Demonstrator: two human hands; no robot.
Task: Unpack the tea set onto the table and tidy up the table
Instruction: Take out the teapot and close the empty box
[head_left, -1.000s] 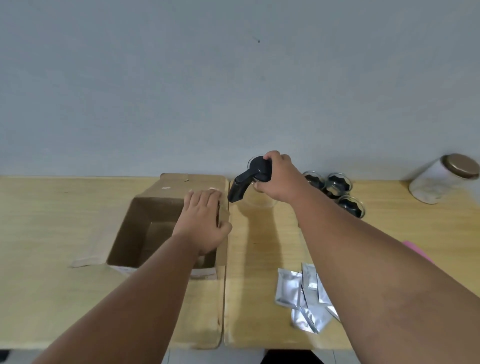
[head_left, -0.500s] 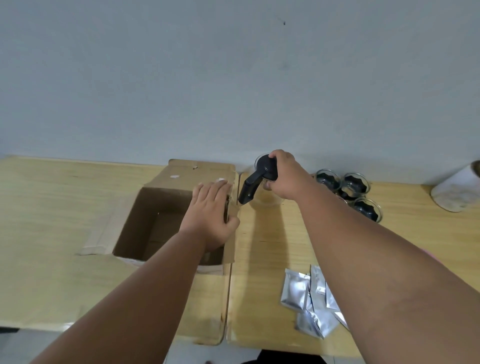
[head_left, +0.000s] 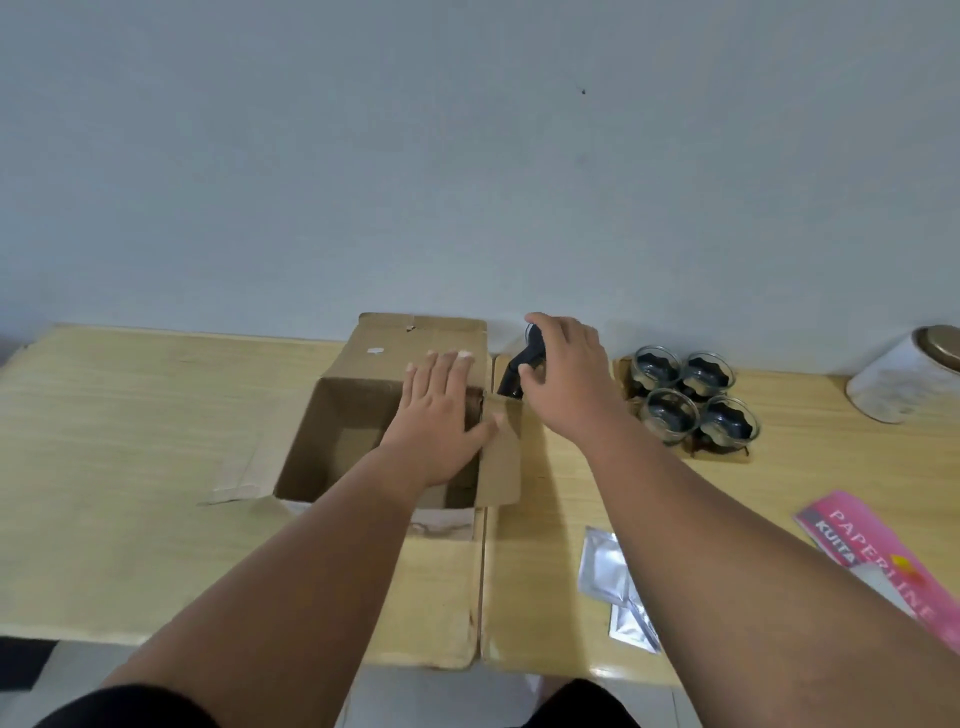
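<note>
Looking down from head height, we see a wooden worktop (head_left: 130, 441) set against a pale wall. Our left hand (head_left: 441, 415) lies flat, fingers (head_left: 441, 366) extended and together, pressing on the right rim of an open cardboard box (head_left: 332, 431); it grips nothing. What we can see of the box interior holds nothing. Our right hand (head_left: 563, 379) hovers over a glass teapot (head_left: 519, 374) that stands on the worktop just right of the box, near the wall. The hand's fingers are loosely spread, curved over the pot's black lid and handle (whether they touch it, we cannot tell). Right of the teapot, four small glass cups (head_left: 693, 397) with dark inserts stand in a tight two-by-two cluster. A white jar with a brass-coloured lid (head_left: 906, 376) stands tilted in view at the far right edge. Nearer to us lie silver foil sachets (head_left: 613, 582), partly hidden under the right forearm, and a pink receipt booklet (head_left: 872, 551) printed "PAPERLINE".
</note>
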